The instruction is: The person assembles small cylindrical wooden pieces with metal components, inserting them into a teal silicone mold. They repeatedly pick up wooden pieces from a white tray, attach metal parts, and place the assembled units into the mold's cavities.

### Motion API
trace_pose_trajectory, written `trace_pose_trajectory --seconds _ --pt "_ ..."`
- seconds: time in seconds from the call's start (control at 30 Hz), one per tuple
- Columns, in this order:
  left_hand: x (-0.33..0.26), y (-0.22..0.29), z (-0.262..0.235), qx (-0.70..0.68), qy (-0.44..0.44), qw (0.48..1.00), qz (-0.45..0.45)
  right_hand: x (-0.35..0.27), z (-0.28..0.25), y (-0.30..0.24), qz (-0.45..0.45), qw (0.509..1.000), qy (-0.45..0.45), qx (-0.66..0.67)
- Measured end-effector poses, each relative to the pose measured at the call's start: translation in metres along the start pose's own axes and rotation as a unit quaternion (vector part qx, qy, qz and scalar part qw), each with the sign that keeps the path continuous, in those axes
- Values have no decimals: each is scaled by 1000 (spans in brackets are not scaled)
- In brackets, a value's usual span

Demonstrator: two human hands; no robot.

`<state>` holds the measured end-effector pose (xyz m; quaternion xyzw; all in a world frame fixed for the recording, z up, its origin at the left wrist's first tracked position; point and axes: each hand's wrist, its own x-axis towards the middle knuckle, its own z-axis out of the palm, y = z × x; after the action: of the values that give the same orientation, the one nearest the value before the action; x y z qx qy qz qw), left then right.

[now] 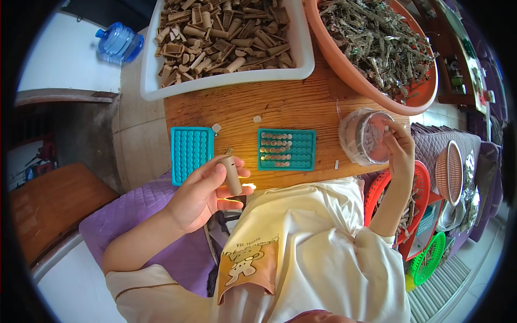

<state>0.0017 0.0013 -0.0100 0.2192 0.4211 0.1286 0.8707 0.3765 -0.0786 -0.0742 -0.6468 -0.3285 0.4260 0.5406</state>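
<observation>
My left hand [196, 199] is closed round a tan cylindrical casing [233, 178], held upright above the table's near edge. A thin metallic tip sticks up from the casing's top. At the right, my right hand [399, 146] pinches a small whitish piece [386, 129] over a plastic-lined round tub [346, 132]. Small pale pieces [370, 139] lie inside that tub. Between my hands, a teal tray [305, 156] holds rows of small round silvery pieces [277, 143] in its left part. Beside my left hand is another teal tray [192, 153], with dimpled rows.
A white bin [231, 78] of tan casings and an orange basin [344, 75] of tangled grey strips fill the far side of the wooden table [237, 107]. Red basket [371, 199] and green basket [429, 258] stand at right. A blue water jug [121, 42] is far left.
</observation>
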Motion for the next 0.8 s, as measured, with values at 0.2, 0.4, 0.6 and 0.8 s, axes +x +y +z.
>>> trace_pose_trajectory --seconds 0.2,0.4,0.6,0.8 --pt "-3 0 0 -44 -10 999 8 -16 81 -33 4 996 -69 50" --pt "-3 0 0 -41 -4 999 -4 -19 154 -41 36 951 -279 125" --pt "-5 0 -1 -18 -26 999 -24 -33 195 -49 -105 942 -319 -13" --pt "-7 -1 0 -27 -53 997 -47 -42 194 -52 -69 940 -335 -7"
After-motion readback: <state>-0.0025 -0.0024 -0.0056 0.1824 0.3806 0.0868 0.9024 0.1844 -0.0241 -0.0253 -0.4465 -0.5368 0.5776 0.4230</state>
